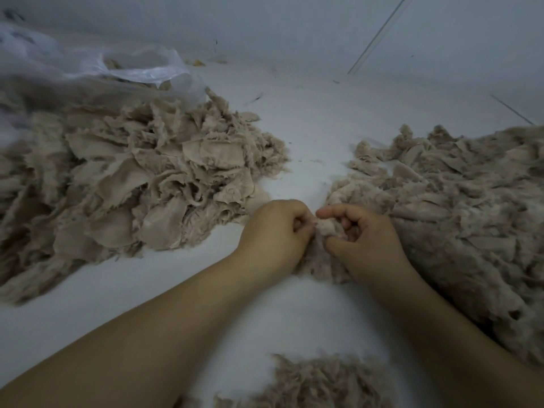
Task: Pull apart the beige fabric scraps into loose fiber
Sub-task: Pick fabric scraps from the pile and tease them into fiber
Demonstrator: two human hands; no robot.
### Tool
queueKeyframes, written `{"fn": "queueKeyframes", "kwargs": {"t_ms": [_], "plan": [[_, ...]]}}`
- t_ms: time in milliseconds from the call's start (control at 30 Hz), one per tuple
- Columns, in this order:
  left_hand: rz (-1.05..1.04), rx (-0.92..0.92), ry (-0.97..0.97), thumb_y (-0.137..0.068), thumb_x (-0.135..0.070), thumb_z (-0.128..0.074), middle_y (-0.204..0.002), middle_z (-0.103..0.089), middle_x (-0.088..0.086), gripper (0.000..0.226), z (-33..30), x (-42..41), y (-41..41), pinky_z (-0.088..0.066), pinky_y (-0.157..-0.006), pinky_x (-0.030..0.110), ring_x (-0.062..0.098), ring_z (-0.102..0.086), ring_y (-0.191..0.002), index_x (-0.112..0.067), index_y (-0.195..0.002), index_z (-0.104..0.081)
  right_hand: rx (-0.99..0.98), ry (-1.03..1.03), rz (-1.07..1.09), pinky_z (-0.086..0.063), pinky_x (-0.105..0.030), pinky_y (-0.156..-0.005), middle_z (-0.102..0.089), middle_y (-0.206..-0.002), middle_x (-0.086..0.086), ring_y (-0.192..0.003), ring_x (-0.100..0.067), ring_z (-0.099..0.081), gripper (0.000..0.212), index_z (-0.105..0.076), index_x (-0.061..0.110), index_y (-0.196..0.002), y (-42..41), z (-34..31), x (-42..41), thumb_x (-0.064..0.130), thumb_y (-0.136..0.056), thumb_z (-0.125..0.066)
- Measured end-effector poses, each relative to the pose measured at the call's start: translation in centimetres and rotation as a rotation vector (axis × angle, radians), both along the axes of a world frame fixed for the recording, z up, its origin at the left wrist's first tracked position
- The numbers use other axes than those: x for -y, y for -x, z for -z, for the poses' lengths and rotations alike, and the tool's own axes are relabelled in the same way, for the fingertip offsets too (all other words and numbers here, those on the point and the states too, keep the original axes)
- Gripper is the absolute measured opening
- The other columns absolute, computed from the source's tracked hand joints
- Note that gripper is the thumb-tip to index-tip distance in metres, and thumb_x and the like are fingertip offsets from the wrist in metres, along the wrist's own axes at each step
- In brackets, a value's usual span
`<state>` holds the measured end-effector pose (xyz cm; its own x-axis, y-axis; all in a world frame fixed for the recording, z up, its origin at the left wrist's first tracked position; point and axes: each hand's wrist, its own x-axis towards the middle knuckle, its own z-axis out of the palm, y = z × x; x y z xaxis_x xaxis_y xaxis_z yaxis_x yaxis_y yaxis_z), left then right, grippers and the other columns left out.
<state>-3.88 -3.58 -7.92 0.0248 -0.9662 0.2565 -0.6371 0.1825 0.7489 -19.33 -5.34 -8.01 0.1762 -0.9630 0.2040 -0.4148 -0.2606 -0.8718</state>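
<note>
A small beige fabric scrap [326,228] sits between both hands at the centre of the view. My left hand [273,234] grips its left side with curled fingers. My right hand [362,237] pinches its right side between thumb and fingers. A big heap of beige fabric scraps [141,184] lies on the white floor to the left. A second beige heap [459,207], fluffier and more shredded, spreads to the right, touching my right hand. Loose fiber [321,266] lies under the hands.
A clear plastic bag [97,69] holding more beige scraps lies at the back left. A tuft of loose beige fiber [321,384] lies at the bottom edge between my forearms. A white wall [294,28] rises behind the floor.
</note>
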Motion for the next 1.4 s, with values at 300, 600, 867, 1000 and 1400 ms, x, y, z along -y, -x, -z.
{"fn": "queueKeyframes", "kwargs": {"t_ms": [300, 600, 867, 1000, 1400], "plan": [[-0.042, -0.787, -0.032, -0.098, -0.004, -0.053, -0.062, -0.049, 0.010, 0.026, -0.2, 0.7, -0.9, -0.028, -0.044, 0.022, 0.012, -0.038, -0.048, -0.015, -0.075, -0.049, 0.170, -0.082, 0.194, -0.032, -0.019, -0.040, -0.043, -0.052, -0.006, -0.039, -0.011, -0.035, 0.026, -0.063, 0.007, -0.072, 0.3, 0.4, 0.8, -0.007, -0.089, -0.049], [0.098, -0.955, -0.089, -0.092, 0.008, -0.056, -0.060, -0.055, 0.010, 0.022, -0.7, 0.1, -1.0, -0.034, -0.035, 0.016, 0.013, -0.045, -0.034, -0.011, -0.081, -0.054, 0.298, 0.000, 0.124, -0.039, -0.013, -0.042, -0.060, -0.077, 0.006, -0.047, 0.002, -0.048, 0.048, -0.069, 0.017, -0.097, 0.2, 0.0, 0.2, -0.022, -0.075, -0.051], [0.034, -0.831, 0.030, -0.091, -0.002, -0.063, -0.047, -0.056, 0.009, 0.015, -0.9, -0.2, -0.2, -0.030, -0.035, 0.018, 0.016, -0.042, -0.029, -0.006, -0.080, -0.054, 0.325, 0.021, -0.028, -0.049, -0.023, -0.059, -0.065, -0.071, 0.000, -0.064, -0.013, -0.059, 0.020, -0.070, 0.011, -0.071, 0.4, -0.7, -0.2, 0.000, -0.086, -0.063], [0.041, -0.775, 0.033, -0.094, -0.007, -0.062, -0.042, -0.050, 0.008, 0.015, -0.8, -0.3, 0.2, -0.030, -0.035, 0.017, 0.016, -0.038, -0.027, -0.007, -0.081, -0.053, 0.203, 0.062, -0.191, -0.043, -0.024, -0.050, -0.059, -0.060, -0.013, -0.053, -0.019, -0.050, 0.030, -0.071, 0.011, -0.065, 0.4, -0.8, -0.6, 0.031, -0.086, -0.074], [0.044, -0.816, -0.167, -0.093, -0.015, -0.064, -0.051, -0.058, 0.002, 0.031, -0.4, 0.2, -0.5, -0.036, -0.037, 0.015, 0.009, -0.048, -0.037, -0.019, -0.063, -0.067, 0.155, 0.033, -0.214, -0.045, -0.030, -0.067, -0.063, -0.066, -0.009, -0.069, -0.014, -0.053, 0.012, -0.078, 0.013, -0.076, 0.7, -0.4, 0.1, 0.010, -0.086, -0.072]]}}
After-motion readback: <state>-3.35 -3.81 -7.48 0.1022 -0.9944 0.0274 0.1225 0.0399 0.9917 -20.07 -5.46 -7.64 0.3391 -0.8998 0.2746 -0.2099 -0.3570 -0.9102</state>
